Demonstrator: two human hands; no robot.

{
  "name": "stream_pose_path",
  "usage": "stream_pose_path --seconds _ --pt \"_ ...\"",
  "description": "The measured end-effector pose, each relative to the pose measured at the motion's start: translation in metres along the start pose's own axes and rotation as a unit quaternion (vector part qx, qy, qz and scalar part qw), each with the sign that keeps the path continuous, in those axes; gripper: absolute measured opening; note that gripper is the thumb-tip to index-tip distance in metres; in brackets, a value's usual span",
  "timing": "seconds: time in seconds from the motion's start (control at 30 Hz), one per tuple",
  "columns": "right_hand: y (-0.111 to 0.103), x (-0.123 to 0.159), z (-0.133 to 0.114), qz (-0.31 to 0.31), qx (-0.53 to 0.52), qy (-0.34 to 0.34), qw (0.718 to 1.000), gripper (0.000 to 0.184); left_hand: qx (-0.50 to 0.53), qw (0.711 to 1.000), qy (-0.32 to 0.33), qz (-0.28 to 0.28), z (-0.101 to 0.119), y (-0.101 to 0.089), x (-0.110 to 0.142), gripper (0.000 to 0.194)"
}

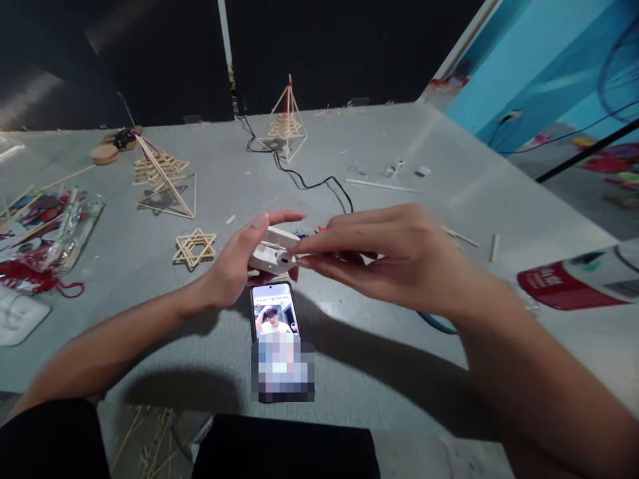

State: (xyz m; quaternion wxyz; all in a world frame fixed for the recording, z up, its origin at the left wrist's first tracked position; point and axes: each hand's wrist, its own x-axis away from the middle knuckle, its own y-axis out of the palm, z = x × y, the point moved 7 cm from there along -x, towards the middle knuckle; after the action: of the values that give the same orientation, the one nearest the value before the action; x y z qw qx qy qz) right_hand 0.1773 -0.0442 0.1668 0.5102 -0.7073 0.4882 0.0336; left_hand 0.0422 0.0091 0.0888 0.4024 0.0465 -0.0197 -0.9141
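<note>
the grey surface [219, 359] carries a lit phone [275, 319], partly pixelated, near its front edge. a flat stick star [194, 249] lies to the left, with two stick pyramids [167, 176] farther back. a black cable [307, 184] winds across the middle; plastic-wrapped bits [54, 223] and a red cord [30, 276] lie at the far left.

No text can be read with certainty: white characters are borne by the red label [569, 287] at right, and a small line is shown on the phone [275, 313], both too unclear.
</note>
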Motion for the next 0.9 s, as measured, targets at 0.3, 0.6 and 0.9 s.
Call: stream_pose_path --seconds 0.3,0.6,0.9 --pt "0.012 0.007 -0.001 -0.042 0.159 -0.055 0.985 0.023 -0.023 1.000 -0.009 0.005 0.004 0.003 0.007 0.068" --pt "0.017 0.009 0.006 -0.035 0.142 -0.015 0.989 0.022 0.000 0.999 -0.034 0.000 0.005 0.005 0.007 0.071" --pt "0.011 0.005 0.002 0.020 0.132 -0.003 0.991 0.018 0.031 0.998 -0.053 0.001 0.002 0.005 0.003 0.066"
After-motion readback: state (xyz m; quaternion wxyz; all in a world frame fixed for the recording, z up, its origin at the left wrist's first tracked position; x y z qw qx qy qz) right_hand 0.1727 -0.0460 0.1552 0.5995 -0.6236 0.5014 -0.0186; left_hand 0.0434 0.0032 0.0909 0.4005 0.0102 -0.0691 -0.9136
